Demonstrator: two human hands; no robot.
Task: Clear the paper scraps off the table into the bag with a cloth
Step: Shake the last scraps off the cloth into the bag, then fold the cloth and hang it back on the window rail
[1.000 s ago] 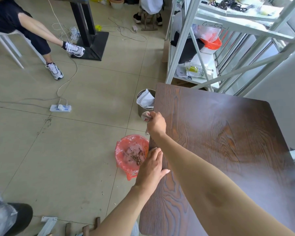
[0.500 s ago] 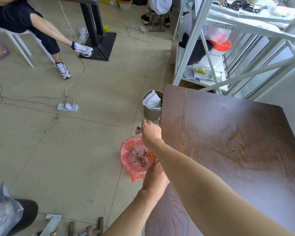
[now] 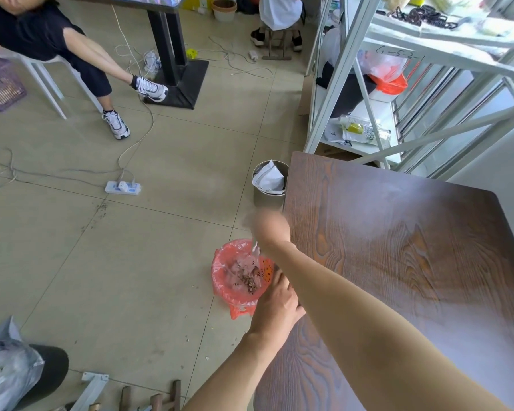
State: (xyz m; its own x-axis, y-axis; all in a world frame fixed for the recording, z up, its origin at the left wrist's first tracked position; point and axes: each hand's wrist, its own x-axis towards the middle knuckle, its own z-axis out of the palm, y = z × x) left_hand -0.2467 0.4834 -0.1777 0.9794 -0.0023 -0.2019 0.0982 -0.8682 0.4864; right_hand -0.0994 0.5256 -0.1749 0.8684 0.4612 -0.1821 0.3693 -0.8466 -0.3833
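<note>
A red plastic bag (image 3: pixel 229 287) hangs open just off the left edge of the dark wooden table (image 3: pixel 398 262), with brown and pale paper scraps (image 3: pixel 247 282) inside. My left hand (image 3: pixel 276 307) grips the bag's rim against the table edge. Above the bag's mouth, my right hand (image 3: pixel 269 229) is blurred by motion at the table's edge. It is closed on a pale cloth (image 3: pixel 255 250), and a strip of the cloth dangles toward the bag. No scraps show on the tabletop.
A metal bin (image 3: pixel 268 200) holding white paper stands by the table's far left corner. A power strip (image 3: pixel 122 187) and cables lie on the tiled floor. A person sits at the far left. White shelving (image 3: pixel 350 84) rises behind the table. Small scraps dot the floor near the bag.
My right hand has slid with the cloth off the table edge to above the bag. My left hand has shifted from lying on the table edge to the bag's rim.
</note>
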